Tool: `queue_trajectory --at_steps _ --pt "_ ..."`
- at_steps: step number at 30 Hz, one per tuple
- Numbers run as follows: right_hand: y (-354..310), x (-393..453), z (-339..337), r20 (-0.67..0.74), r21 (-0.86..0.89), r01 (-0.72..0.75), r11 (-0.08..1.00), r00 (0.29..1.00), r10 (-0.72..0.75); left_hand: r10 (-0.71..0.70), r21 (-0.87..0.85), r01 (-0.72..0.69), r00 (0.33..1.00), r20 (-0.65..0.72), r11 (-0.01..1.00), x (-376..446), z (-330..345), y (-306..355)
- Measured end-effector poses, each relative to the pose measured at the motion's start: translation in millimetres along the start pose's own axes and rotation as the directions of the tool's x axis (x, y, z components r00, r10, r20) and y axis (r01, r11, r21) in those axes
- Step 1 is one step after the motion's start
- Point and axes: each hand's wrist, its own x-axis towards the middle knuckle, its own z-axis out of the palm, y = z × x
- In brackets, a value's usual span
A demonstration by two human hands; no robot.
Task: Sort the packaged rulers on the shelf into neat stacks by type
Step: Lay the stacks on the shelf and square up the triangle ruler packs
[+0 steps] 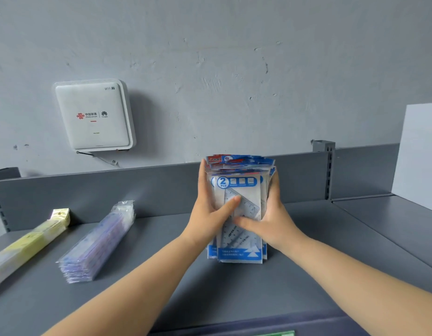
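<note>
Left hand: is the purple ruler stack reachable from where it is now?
Probably yes, once freed. The left hand is gripping the blue-packaged stack with the right hand; only bare shelf lies between it and the purple ruler stack.

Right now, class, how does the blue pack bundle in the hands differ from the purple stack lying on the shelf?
The blue pack bundle stands upright, gripped by both hands; the purple stack lies flat, untouched. The blue packs are shorter and wider; the purple ones long and narrow. Both are clear-wrapped and rest on the grey shelf.

Head camera looks forward and down, close over the shelf (234, 287).
</note>
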Motion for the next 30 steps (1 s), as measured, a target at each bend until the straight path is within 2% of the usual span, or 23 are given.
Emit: queue_trajectory --at_steps 3,6,12,16,21,25,30 --pt "-4 2 6 0.001 -0.029 0.047 0.998 0.999 -0.047 -0.003 -0.01 0.004 0.999 0.033 1.0 -4 9 7" --pt "-10 11 7 0.02 -0.033 0.073 0.997 0.997 -0.073 0.007 -0.043 -0.008 1.0 -0.022 0.999 1 8 9" --pt "5 0 0 0.177 -0.046 -0.001 0.999 0.984 0.009 -0.07 -0.055 0.075 0.994 0.083 0.996 -7 4 0" --pt "3 11 -1 0.133 0.001 -0.021 1.0 0.991 0.021 -0.083 -0.086 0.083 0.997 0.012 0.993 -1 10 4" --pt "0 18 -9 0.226 0.022 -0.045 0.999 0.973 0.039 -0.07 -0.083 0.072 0.997 0.024 0.994 0 4 3" --pt "9 10 -5 0.136 0.012 -0.044 0.999 0.99 0.041 -0.059 -0.056 0.061 0.998 0.034 0.997 -7 6 -3" --pt "12 4 4 0.065 0.005 0.001 1.0 0.998 -0.001 -0.058 -0.109 0.061 0.998 0.031 0.992 -18 12 -6"
